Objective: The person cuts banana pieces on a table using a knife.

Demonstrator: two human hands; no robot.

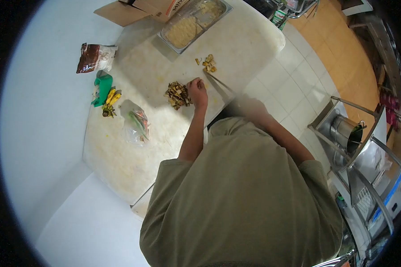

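1. On the bench (113,167), the pile of dark pieces (176,95) sits beside the left hand (197,90); its grip curls, on what I can't tell: keep it tucked.
2. Paler pieces (210,63) lie near the knife (219,82); leave room.
3. The blurred right hand (253,108) grips the knife; steady it.

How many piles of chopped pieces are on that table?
2: a larger, darker pile beside the left hand, and a smaller, paler pile by the tip of the knife. The left hand may hide a few pieces of the larger one.
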